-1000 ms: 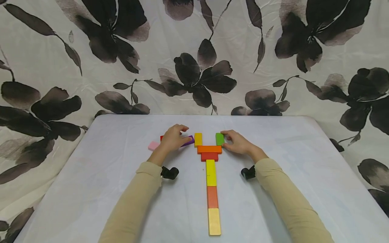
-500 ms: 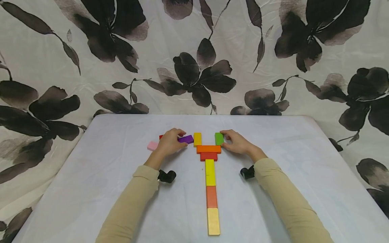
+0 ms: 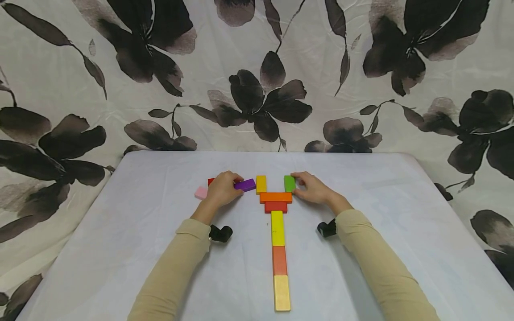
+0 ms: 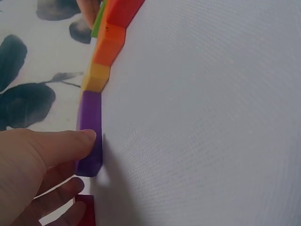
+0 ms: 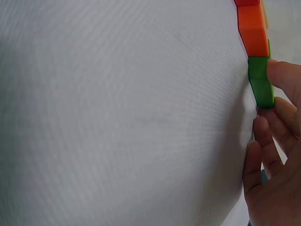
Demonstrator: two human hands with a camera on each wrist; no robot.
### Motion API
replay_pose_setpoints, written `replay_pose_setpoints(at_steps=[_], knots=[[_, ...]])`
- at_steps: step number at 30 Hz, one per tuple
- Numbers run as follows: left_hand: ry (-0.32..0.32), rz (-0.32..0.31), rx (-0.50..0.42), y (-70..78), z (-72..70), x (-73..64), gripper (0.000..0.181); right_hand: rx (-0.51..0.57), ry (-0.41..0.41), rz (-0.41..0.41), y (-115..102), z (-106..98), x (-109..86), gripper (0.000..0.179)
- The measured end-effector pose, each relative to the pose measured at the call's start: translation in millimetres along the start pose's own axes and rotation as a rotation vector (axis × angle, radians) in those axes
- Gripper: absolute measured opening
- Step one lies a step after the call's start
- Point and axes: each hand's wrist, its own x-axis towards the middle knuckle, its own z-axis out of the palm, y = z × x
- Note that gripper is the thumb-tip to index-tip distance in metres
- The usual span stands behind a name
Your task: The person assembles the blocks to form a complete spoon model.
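Observation:
My left hand [image 3: 221,190] pinches a purple block [image 3: 246,185] between thumb and fingers. In the left wrist view the thumb lies along the near side of the purple block [image 4: 91,115], whose far end meets a small yellow block [image 4: 96,77]. At the other side, my right hand [image 3: 314,188] grips a green block [image 3: 289,183] with thumb and index finger. Both the yellow and green blocks stand at the ends of an orange block [image 3: 276,197]. Under it come a red block [image 3: 275,207] and a column topped by a long yellow block [image 3: 277,228].
Lower in the column lie a salmon block [image 3: 279,260] and a pale yellow block [image 3: 282,292]. Partly behind the left hand are a pink block [image 3: 200,192] and another red block [image 3: 210,181]. The white table [image 3: 353,258] backs onto a floral cloth [image 3: 345,53].
My left hand has shifted slightly left and toward me, and the purple block now lies at a flatter angle, with more of it showing. The right hand keeps its grip on the green block.

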Motion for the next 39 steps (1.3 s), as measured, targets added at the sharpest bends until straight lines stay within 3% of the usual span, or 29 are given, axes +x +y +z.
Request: replay_pose_setpoints(at_steps=[21, 39], knots=[[0.033, 0.063, -0.044, -1.8, -3.1, 1.2, 0.03, 0.006, 0.004, -0.007, 1.4, -0.1, -2.2, 0.058], [0.001, 0.11, -0.054, 33.7, 2.3, 8.9, 0.03, 0.009, -0.003, 0.004, -0.6, 0.6, -2.1, 0.058]])
